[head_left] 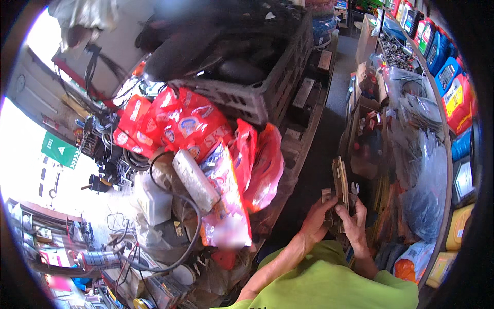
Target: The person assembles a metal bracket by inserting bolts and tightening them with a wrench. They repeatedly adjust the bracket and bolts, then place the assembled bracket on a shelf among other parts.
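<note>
Both hands meet low at right of centre, in front of my bright yellow-green shirt. My left hand point(318, 220) is closed with its fingers around a bundle of thin, flat tan pieces point(339, 177), which stand on edge. Whether they are card or wood I cannot make out. My right hand point(354, 222) grips the same bundle from the other side, its thumb against the pieces. Just beyond the right fingers shows a forked silvery end, like that of an open-end wrench point(355, 188); I cannot tell whether it is held. A small tan block point(326, 194) shows by the left fingers.
Open cartons point(366, 110) and clear plastic bags point(424, 180) line the right side, beside a shelf of coloured jugs point(458, 103). At left, red plastic bags point(188, 123) lie against a dark crate point(247, 95) on a wooden pallet point(293, 159). A cable point(198, 216) loops nearby.
</note>
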`<state>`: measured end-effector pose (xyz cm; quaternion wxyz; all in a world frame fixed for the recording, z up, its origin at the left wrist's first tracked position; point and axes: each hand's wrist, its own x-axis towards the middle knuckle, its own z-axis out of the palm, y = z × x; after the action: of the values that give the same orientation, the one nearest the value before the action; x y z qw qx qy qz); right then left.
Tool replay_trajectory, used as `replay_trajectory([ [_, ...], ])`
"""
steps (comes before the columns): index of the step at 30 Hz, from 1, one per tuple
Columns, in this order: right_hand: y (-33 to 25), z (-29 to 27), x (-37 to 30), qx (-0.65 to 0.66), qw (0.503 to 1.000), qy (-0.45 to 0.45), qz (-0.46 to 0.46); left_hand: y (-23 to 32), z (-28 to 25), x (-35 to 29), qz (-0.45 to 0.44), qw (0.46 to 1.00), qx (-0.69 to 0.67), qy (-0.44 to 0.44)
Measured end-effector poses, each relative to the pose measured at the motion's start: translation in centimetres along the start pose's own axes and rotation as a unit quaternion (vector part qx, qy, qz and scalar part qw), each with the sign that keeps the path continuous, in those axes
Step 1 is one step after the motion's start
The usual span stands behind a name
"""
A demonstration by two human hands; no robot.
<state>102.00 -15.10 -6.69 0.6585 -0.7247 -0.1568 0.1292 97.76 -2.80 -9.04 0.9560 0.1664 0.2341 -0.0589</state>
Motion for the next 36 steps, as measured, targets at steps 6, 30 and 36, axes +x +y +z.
replay_trajectory([
  [6,2.4,-1.1,3.8,-0.055,0.998,-0.019,0.0,1.1,0.4,2.9,-0.028,0.999,0.024,0.039],
  [30,2.3,-1.1,15.6,0.044,0.989,0.048,0.13,7.3,3.6,12.9,0.053,0.99,0.13,0.017],
  [36,5.1,-6.4,28.0,0.137,0.986,0.054,0.083,9.5,10.2,24.5,0.065,0.982,0.179,0.012],
])
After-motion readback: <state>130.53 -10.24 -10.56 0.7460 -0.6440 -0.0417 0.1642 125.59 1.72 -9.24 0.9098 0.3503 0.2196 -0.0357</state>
